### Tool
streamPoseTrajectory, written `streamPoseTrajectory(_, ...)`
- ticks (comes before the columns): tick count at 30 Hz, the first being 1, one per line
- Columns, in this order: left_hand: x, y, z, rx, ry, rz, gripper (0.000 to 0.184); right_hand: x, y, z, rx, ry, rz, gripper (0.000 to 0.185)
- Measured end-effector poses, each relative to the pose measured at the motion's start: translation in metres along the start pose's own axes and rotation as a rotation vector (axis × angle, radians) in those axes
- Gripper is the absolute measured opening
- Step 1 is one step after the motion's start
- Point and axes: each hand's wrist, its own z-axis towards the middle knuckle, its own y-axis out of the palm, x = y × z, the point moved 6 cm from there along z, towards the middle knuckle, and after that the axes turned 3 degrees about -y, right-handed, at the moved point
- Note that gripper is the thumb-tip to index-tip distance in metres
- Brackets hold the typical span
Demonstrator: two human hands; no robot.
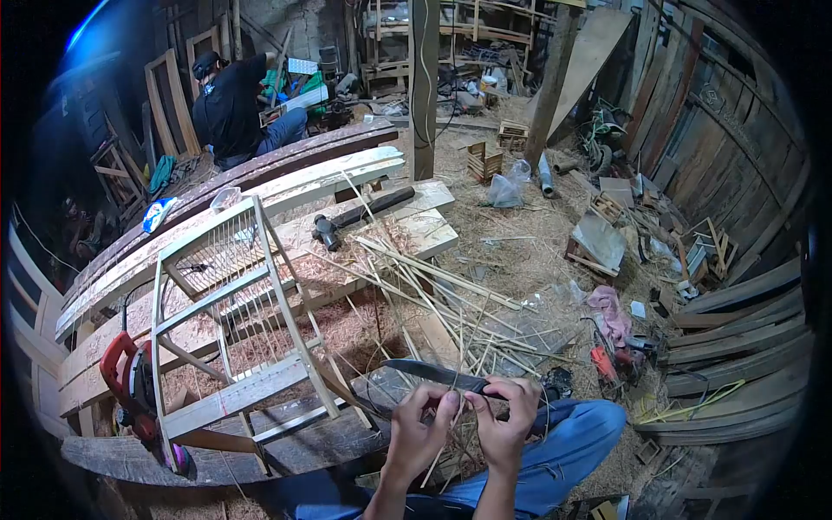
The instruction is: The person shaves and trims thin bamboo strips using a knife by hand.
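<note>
Wood-shaving-strewn planks form a broad tabletop [416, 227], and a wooden frame [290, 303] strung with thin strands stands tilted over its near side. A hammer [326, 232] lies beyond the frame, near a loose heap of slender sticks [442, 290]. The right hand [505, 418] is closed around the handle of a dark knife [433, 373]; the left hand [419, 429] pinches a thin strip [434, 464] just beside the knife.
</note>
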Motion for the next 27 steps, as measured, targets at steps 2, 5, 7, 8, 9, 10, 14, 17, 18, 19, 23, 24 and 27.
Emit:
streamPoseTrajectory(2, -0.001, 0.000, -0.002, 0.000, -0.026, -0.065, 0.014, -0.001, 0.000, 0.000, 0.003, -0.002, -0.011, 0.028)
streamPoseTrajectory(5, -0.004, -0.001, -0.004, -0.042, -0.125, 0.052, 0.014, 0.001, -0.001, -0.001, 0.016, -0.003, -0.023, 0.028)
streamPoseTrajectory(7, 0.008, -0.001, -0.002, -0.063, 0.016, 0.149, 0.013, 0.002, -0.004, -0.002, 0.025, 0.001, -0.028, 0.027)
streamPoseTrajectory(8, 0.010, -0.001, -0.001, -0.064, 0.015, 0.148, 0.013, 0.002, -0.006, -0.001, 0.031, 0.004, -0.035, 0.028)
streamPoseTrajectory(9, 0.017, 0.000, -0.001, -0.054, 0.085, 0.156, 0.012, 0.002, -0.007, -0.001, 0.036, 0.006, -0.041, 0.029)
streamPoseTrajectory(10, 0.023, 0.000, -0.002, -0.045, 0.154, 0.164, 0.012, 0.003, -0.007, -0.002, 0.035, 0.007, -0.042, 0.029)
streamPoseTrajectory(14, 0.015, 0.003, -0.003, -0.119, 0.046, 0.156, 0.011, 0.008, -0.013, -0.003, 0.078, 0.062, -0.043, 0.030)
streamPoseTrajectory(17, 0.018, 0.004, -0.002, -0.103, 0.143, 0.167, 0.011, 0.012, -0.015, -0.002, 0.082, 0.077, -0.044, 0.031)
streamPoseTrajectory(18, 0.018, 0.004, -0.001, -0.112, 0.157, 0.170, 0.010, 0.014, -0.016, -0.002, 0.085, 0.080, -0.042, 0.031)
streamPoseTrajectory(19, 0.018, 0.003, -0.001, -0.121, 0.170, 0.173, 0.010, 0.015, -0.015, -0.002, 0.087, 0.083, -0.041, 0.031)
streamPoseTrajectory(23, 0.022, 0.004, 0.000, -0.177, 0.103, 0.244, 0.010, 0.020, -0.019, -0.001, 0.127, 0.116, -0.024, 0.029)
streamPoseTrajectory(24, 0.021, 0.004, 0.000, -0.183, 0.092, 0.221, 0.010, 0.021, -0.020, -0.001, 0.127, 0.119, -0.036, 0.029)
streamPoseTrajectory(27, 0.017, 0.001, 0.002, -0.207, 0.083, 0.196, 0.011, 0.027, -0.021, -0.003, 0.147, 0.136, -0.054, 0.028)
